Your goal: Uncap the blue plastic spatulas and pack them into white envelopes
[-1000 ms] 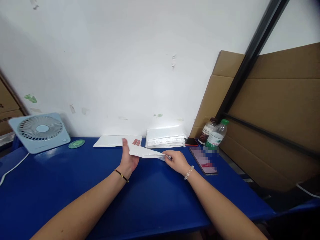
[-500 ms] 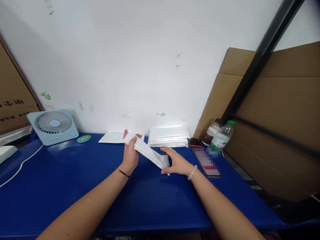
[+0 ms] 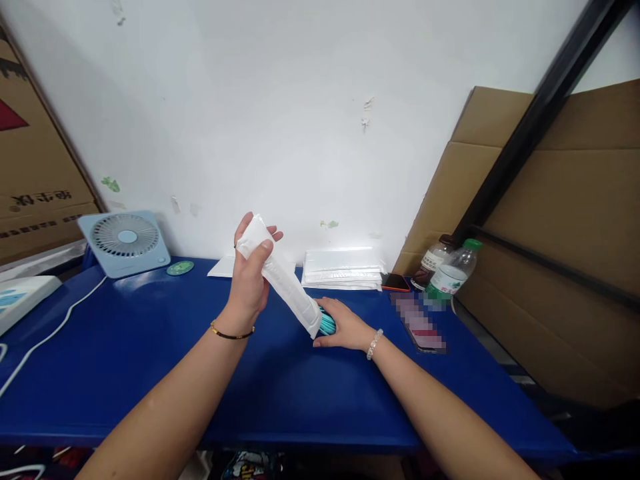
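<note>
Unpacking seems the step in hand: the white packet (image 3: 295, 295) slants from the clasping left grip (image 3: 250, 280) down to teal pieces (image 3: 327, 323) cupped in the right grip (image 3: 351, 328), firmness unclear; the next move probably needs steady support. Beyond the right grip lies a white stack (image 3: 343, 271).

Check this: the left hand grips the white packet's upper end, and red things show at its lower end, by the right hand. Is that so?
Not red: the head view shows teal things at the lower end of the white packet, by the right hand. The left hand does grip the upper end.
</note>
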A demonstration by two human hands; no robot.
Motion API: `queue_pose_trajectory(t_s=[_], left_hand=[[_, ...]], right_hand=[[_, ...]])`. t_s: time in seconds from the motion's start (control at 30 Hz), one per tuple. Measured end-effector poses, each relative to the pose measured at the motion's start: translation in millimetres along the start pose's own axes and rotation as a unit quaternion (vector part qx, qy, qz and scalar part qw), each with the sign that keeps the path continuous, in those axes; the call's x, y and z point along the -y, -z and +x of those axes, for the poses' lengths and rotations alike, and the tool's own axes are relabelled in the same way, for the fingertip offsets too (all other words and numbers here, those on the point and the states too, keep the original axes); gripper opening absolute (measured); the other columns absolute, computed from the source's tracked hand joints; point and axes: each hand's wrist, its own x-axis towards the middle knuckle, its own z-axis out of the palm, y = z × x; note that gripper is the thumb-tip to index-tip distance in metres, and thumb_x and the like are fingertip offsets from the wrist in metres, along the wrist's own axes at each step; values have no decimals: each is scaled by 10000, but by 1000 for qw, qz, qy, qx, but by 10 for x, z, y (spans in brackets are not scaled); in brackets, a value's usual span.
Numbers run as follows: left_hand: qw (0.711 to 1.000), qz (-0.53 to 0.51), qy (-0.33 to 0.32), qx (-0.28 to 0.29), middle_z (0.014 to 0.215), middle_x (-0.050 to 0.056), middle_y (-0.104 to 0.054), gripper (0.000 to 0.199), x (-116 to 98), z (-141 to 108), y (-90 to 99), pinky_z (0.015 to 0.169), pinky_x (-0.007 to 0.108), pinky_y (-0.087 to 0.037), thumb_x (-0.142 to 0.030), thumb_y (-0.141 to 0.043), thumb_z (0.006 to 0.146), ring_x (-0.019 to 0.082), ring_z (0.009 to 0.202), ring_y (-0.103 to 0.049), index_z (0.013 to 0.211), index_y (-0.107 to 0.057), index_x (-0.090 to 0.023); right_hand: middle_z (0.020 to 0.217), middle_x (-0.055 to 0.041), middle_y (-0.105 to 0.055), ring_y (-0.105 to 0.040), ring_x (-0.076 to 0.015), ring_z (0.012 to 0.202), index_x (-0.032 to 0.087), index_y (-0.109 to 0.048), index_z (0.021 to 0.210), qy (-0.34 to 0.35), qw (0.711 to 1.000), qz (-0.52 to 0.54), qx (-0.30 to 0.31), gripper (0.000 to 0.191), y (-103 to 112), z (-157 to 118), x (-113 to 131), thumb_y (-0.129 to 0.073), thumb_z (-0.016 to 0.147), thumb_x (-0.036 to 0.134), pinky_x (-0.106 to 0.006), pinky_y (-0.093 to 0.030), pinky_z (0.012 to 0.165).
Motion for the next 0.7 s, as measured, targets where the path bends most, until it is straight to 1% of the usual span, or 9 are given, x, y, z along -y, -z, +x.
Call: queue_pose_trajectory(t_s=[0.17, 0.27, 0.33, 0.4, 0.47, 0.53, 0.57, 0.63, 0.7], left_hand=[[999, 16, -27, 8, 1136, 59, -596, 638, -266, 126, 75, 977, 469, -436, -374, -640, 758, 272, 1113, -571, 1342, -394, -304], [999, 15, -50, 17, 1103, 51, -601, 611, -486, 213, 108, 966, 485, -441, -399, -660, 743, 279, 1100, -575, 1299, -429, -296], [996, 26, -80, 29, 1080, 42, -603, 611, -636, 281, 123, 979, 498, -422, -407, -683, 726, 281, 1097, -574, 1277, -448, -292], [989, 67, -117, 51, 1065, 38, -601, 668, -729, 352, 152, 1000, 521, -381, -392, -711, 709, 277, 1091, -573, 1303, -430, -271], [974, 154, -140, 86, 1089, 51, -596, 771, -704, 407, 222, 1015, 541, -339, -358, -738, 688, 281, 1104, -560, 1360, -379, -240], [941, 286, -126, 131, 1168, 83, -582, 855, -535, 416, 353, 1035, 534, -315, -351, -758, 653, 304, 1151, -524, 1395, -352, -223], [912, 364, -104, 158, 1225, 96, -563, 871, -404, 396, 443, 1053, 514, -306, -377, -763, 631, 319, 1184, -498, 1393, -368, -227], [826, 515, -25, 226, 1280, 121, -540, 887, -94, 308, 658, 1048, 483, -324, -447, -754, 600, 340, 1182, -499, 1385, -402, -227], [732, 606, 79, 303, 1245, 157, -568, 905, 198, 182, 889, 986, 470, -385, -496, -748, 566, 359, 1123, -539, 1370, -441, -217]], right_hand=[[1408, -99, -440, -279, -324, 1359, 244, -453, 1359, 9, 999, -41, 17, 729, -45, 24, 31, -612, 749, 610, -505, -231, 1110], [1430, -98, -414, -265, -314, 1368, 242, -453, 1366, 20, 998, -58, 35, 681, -33, 31, 35, -543, 802, 613, -494, -239, 1114], [1447, -90, -395, -252, -306, 1377, 250, -432, 1382, 26, 996, -66, 51, 673, -8, 31, 39, -510, 822, 615, -488, -233, 1120], [1469, -79, -367, -233, -302, 1387, 267, -410, 1397, 28, 995, -72, 68, 662, 21, 26, 37, -487, 837, 612, -490, -219, 1125], [1492, -66, -328, -209, -304, 1397, 286, -383, 1411, 29, 993, -73, 84, 656, 49, 15, 32, -475, 847, 608, -501, -199, 1129], [1510, -52, -290, -193, -309, 1401, 307, -358, 1422, 33, 993, -65, 96, 660, 77, -3, 33, -485, 845, 601, -511, -178, 1132], [1517, -45, -273, -186, -310, 1403, 316, -346, 1426, 34, 993, -59, 100, 667, 91, -15, 39, -496, 840, 599, -513, -166, 1135], [1527, -33, -244, -169, -315, 1406, 335, -321, 1434, 33, 992, -49, 111, 691, 120, -45, 68, -522, 826, 597, -522, -142, 1137], [1529, -16, -233, -147, -320, 1410, 357, -307, 1434, 29, 990, -41, 128, 706, 143, -77, 112, -544, 812, 595, -532, -127, 1136]])
